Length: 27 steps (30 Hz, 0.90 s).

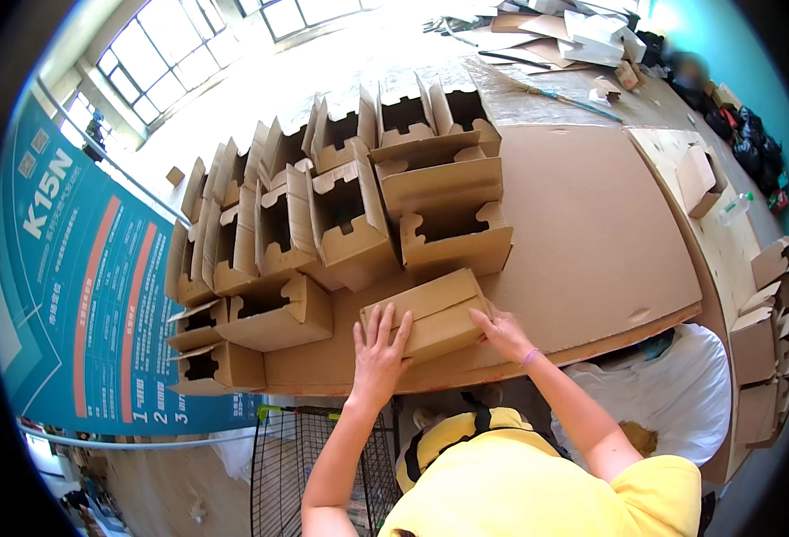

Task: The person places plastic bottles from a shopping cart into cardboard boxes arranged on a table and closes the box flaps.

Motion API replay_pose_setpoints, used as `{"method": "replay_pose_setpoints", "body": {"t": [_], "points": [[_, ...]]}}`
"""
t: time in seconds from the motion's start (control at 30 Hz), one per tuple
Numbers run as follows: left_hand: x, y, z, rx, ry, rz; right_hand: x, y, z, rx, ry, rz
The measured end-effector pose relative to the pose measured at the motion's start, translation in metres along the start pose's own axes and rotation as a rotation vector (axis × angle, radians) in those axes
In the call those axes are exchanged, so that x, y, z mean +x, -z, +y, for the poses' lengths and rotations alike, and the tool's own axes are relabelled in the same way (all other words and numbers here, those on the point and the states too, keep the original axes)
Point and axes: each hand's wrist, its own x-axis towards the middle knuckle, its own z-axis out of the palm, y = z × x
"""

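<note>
One closed cardboard box (pixel 439 304) lies slightly askew on the bench (pixel 591 215), right between both hands. The left grip (pixel 380 353) isn't clenched at all — its fingers are spread across the box's left end. The right grip (pixel 500 335) is at the other end with its fingers bent against the edge, but honestly I can't tell if it's squeezing the cardboard or just pressing on it. There's a pink bracelet (pixel 529 356) on the wrist just behind that right grip.

A whole bunch of open cartons (pixel 356 237) stands packed together beyond and to the left of the left grip, flaps up. The nearest of those straight ahead sits just past the box.

Beyond the right grip the bench top is brown cardboard, and off to its right there's a white sack (pixel 676 385) below the bench edge. Below the left grip is a black wire cart (pixel 273 465) — and way out to its left, a big teal banner (pixel 81 295).
</note>
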Motion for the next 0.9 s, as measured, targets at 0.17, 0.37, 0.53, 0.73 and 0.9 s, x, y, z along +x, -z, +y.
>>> {"method": "replay_pose_setpoints", "body": {"t": [0.17, 0.37, 0.53, 0.73, 0.9], "points": [[-0.004, -0.010, -0.017, 0.116, 0.120, 0.031, 0.043, -0.035, 0.008, -0.033, 0.167, -0.053], [-0.008, -0.006, -0.068, 0.211, 0.135, 0.022, 0.057, -0.077, -0.019, -0.125, 0.265, -0.102], [0.007, -0.004, -0.092, 0.153, 0.079, 0.027, 0.065, -0.097, -0.025, -0.066, 0.237, -0.081], [0.009, 0.007, -0.070, 0.159, 0.165, -0.037, 0.077, -0.072, 0.015, -0.053, 0.400, -0.169], [0.023, -0.012, 0.021, -0.010, 0.050, 0.329, 0.020, 0.090, 0.086, 0.233, 0.305, 0.110]]}}
